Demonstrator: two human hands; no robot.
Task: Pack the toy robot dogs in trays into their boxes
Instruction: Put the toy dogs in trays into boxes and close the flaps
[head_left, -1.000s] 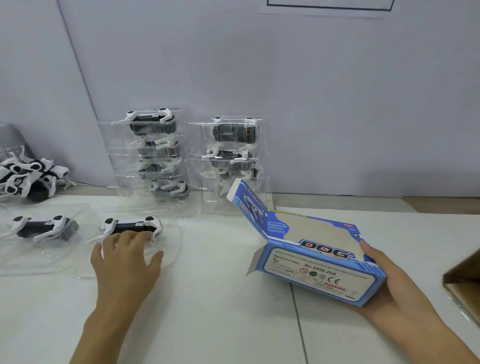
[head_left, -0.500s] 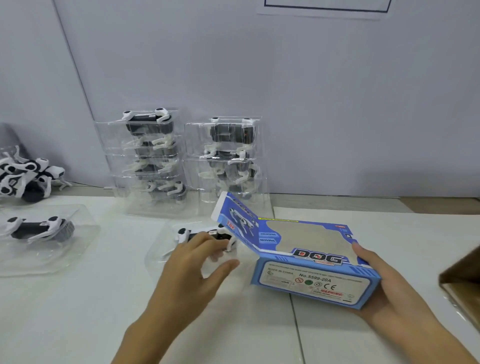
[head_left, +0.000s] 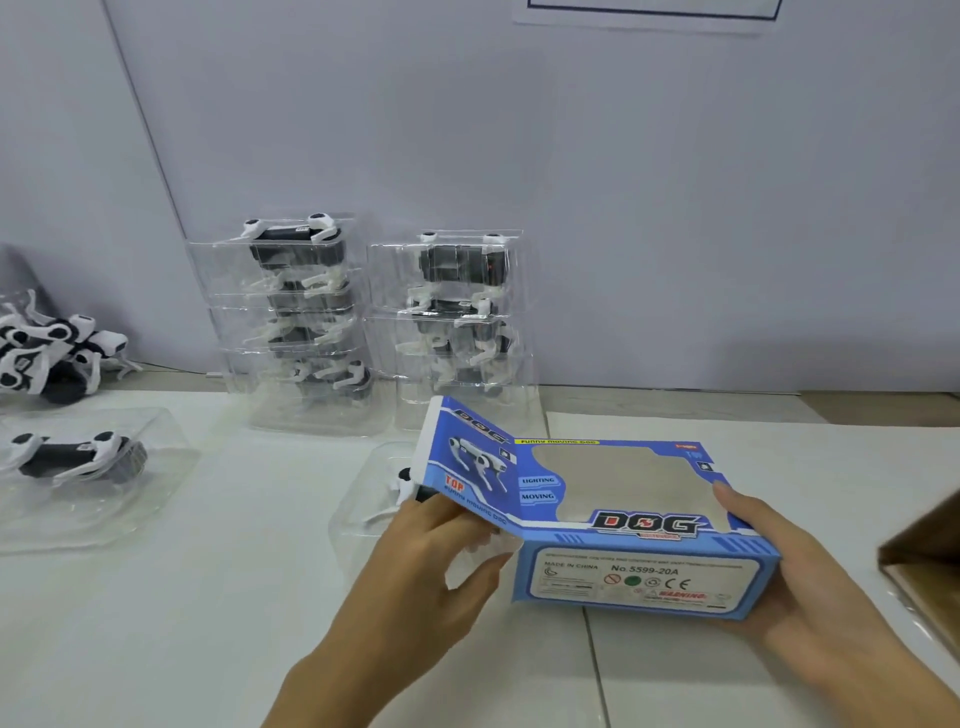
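Observation:
A blue "DOG" box (head_left: 618, 525) lies tilted just above the white table, its left end flap open. My right hand (head_left: 810, 597) grips the box's right end, thumb on top. My left hand (head_left: 431, 566) holds a clear plastic tray (head_left: 363, 519) with a black-and-white toy robot dog (head_left: 408, 483) at the box's open left end. The flap and my fingers hide most of the dog and the tray's right part.
Two stacks of trayed dogs (head_left: 306, 322) (head_left: 457, 322) stand against the back wall. Another trayed dog (head_left: 78, 460) lies at the left, with loose dogs (head_left: 41, 358) behind it. A brown carton's corner (head_left: 924, 561) shows at the right edge.
My left hand has carried the trayed dog from the left side of the table rightward to the box's open end. The box has tipped flatter in my right hand.

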